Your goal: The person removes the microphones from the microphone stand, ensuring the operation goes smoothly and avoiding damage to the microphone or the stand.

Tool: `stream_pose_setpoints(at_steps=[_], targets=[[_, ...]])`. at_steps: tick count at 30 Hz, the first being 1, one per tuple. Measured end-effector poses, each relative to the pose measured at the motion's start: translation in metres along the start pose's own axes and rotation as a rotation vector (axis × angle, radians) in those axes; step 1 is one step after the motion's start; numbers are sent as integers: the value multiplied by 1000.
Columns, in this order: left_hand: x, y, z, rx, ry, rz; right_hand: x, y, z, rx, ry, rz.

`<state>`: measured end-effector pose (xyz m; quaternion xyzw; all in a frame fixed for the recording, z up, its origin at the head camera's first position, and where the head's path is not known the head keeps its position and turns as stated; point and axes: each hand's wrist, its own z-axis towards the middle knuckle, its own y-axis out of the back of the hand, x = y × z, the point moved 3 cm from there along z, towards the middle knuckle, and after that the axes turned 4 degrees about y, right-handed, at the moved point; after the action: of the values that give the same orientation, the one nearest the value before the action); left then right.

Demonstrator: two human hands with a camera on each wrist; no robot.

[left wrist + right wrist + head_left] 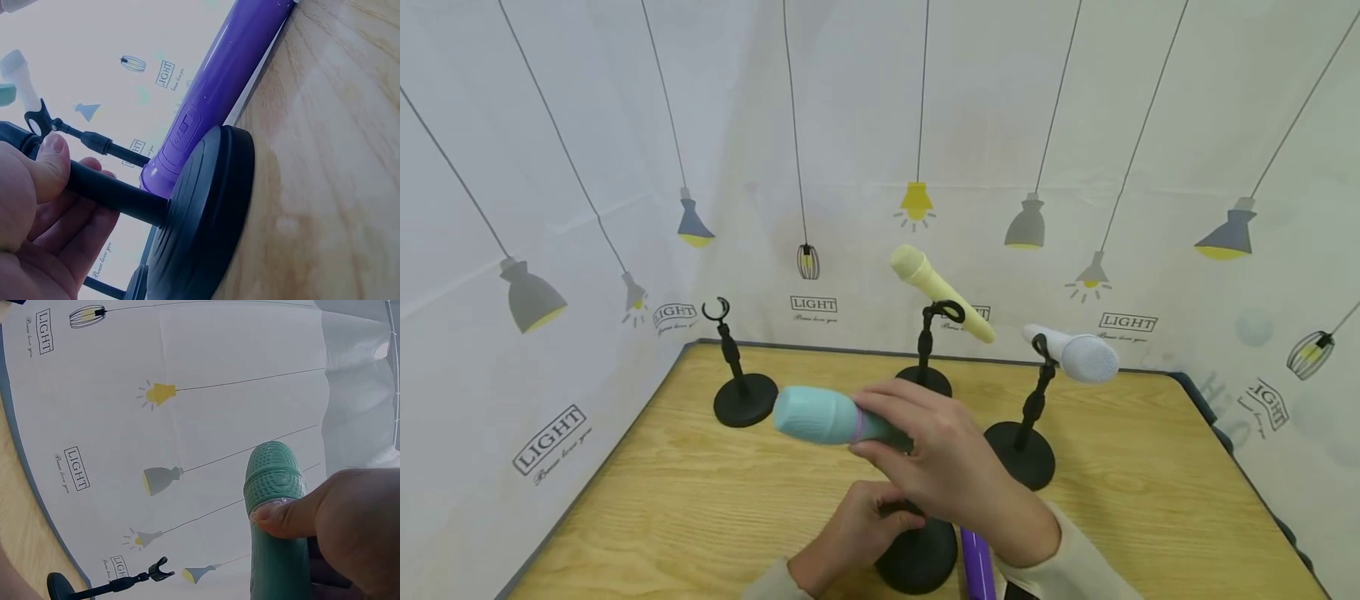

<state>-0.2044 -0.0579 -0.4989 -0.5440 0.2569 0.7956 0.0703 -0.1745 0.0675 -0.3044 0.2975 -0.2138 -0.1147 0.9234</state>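
Observation:
My right hand (943, 454) grips a teal toy microphone (816, 415) just behind its ribbed head, thumb on one side and fingers on the other; the head points left. Below it, my left hand (865, 525) holds the black pole (115, 192) of a microphone stand whose round base (919, 560) is on the table. The top of that stand is hidden behind my right hand in the head view. Close beside the base lies a purple microphone (206, 94), partly covered by my right forearm in the head view.
A yellow microphone (943, 292) rests in a stand at the back, and a white microphone (1078, 354) in another at the right. A third stand (741, 392) with a bare clip is at the back left. Lamp-printed curtain (850, 125) surrounds the wooden table (677, 508).

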Motion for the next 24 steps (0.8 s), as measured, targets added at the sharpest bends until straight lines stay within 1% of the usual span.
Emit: stream_pose_setpoints(at_steps=[3, 9, 17, 19, 24], targets=[[0, 0, 0, 2, -2, 12, 2, -1, 4, 4, 2, 6], [2, -1, 1, 14, -12, -18, 6, -2, 11, 14, 19, 17], [0, -1, 2, 11, -50, -25, 9, -8, 20, 43, 30, 42], [0, 0, 2, 10, -49, -25, 9, -9, 22, 53, 36, 47], [1, 0, 1, 9, -7, -28, 12, -12, 26, 75, 54, 58]])
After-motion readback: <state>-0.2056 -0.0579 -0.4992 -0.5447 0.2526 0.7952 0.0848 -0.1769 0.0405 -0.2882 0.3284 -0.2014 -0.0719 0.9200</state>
